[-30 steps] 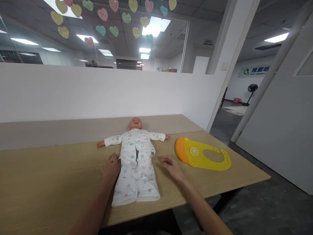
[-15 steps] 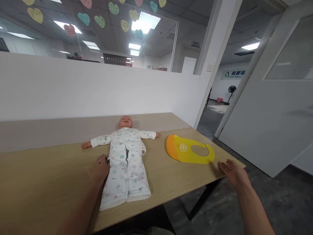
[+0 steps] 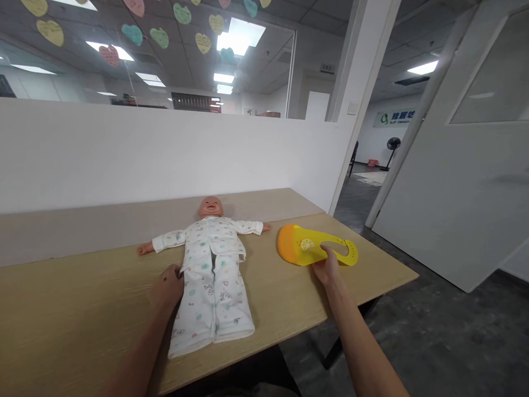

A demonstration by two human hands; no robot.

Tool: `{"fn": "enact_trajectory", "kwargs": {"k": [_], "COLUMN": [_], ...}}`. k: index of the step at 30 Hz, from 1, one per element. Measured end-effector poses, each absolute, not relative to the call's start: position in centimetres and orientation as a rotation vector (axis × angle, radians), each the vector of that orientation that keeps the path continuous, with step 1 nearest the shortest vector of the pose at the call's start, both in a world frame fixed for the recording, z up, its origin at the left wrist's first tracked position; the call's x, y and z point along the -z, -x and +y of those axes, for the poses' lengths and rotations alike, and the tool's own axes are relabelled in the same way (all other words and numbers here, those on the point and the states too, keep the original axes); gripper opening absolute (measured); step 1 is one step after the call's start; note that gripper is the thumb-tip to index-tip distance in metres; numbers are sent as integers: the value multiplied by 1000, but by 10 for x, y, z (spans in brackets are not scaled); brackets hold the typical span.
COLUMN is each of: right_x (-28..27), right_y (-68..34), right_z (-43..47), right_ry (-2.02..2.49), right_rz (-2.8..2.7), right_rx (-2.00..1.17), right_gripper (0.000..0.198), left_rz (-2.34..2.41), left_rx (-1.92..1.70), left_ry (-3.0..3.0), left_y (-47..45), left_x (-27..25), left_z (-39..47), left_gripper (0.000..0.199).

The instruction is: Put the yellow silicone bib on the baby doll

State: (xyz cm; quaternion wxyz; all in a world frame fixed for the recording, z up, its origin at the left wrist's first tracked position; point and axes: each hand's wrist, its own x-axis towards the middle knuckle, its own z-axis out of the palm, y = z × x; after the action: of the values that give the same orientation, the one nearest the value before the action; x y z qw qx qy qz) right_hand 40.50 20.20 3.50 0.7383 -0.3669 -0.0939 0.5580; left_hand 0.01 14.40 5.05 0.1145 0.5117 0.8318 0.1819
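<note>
A baby doll [image 3: 211, 207] lies on its back with its arms spread, dressed in a white printed top [image 3: 210, 234] and matching trousers [image 3: 225, 298]. My left hand [image 3: 168, 285] rests against the doll's hip, at the hem of the top; its fingers are mostly hidden, so their grip on the cloth cannot be made out. To the doll's right, my right hand [image 3: 328, 267] grips a yellow silicone bib [image 3: 303, 251] by its near edge, thumb on top by the neck opening and fingers beneath. The bib has an orange pocket end and a white citrus-slice print.
The wooden table [image 3: 285, 298] has its near edge close to me and its right corner beside a doorway. Behind it stands a white partition [image 3: 165, 154] with a window above. A grey door [image 3: 467, 193] stands at the right; a fan [image 3: 392, 146] is beyond.
My right hand has moved left from beyond the bib's right end and taken hold of its near edge. The bib has shifted slightly. My left hand stays by the doll.
</note>
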Motion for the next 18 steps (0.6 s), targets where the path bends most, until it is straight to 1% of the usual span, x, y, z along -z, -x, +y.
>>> {"fn": "enact_trajectory", "kwargs": {"k": [4,6,8,10,13,16,18], "right_x": [-36,-37,-41,-50,-75,-108,-130], "right_y": [-397,-395,-393,-389,-376,-361,-351], "right_z": [221,223,220,214,199,178,160], "right_ry": [744,701,629,544,465,488,579], "right_rz": [-208,-207,-214,-240,-357,-525,-601], "right_rx": [-1285,-1333,-1361,-1369,-1443,-1581,-1634], "right_gripper": [18,18,17,17,19,25,24], "left_rz": [2416,2398,2388,2367,2248,2061,1883], "left_rx": [-590,-701,-883,-1087,-1409,-1704,-1781], "left_ry": [-1480,-1472,-1477,-1503,-1557,-1622,-1606], "left_y": [-2,-3,-4,-4,-8,-21,-34], "left_x": [-50,-45,-39,-33,-34,-53,-74], "left_z": [141,140,137,133,120,101,90], "left_gripper": [24,22,26,35,41,36,33]}}
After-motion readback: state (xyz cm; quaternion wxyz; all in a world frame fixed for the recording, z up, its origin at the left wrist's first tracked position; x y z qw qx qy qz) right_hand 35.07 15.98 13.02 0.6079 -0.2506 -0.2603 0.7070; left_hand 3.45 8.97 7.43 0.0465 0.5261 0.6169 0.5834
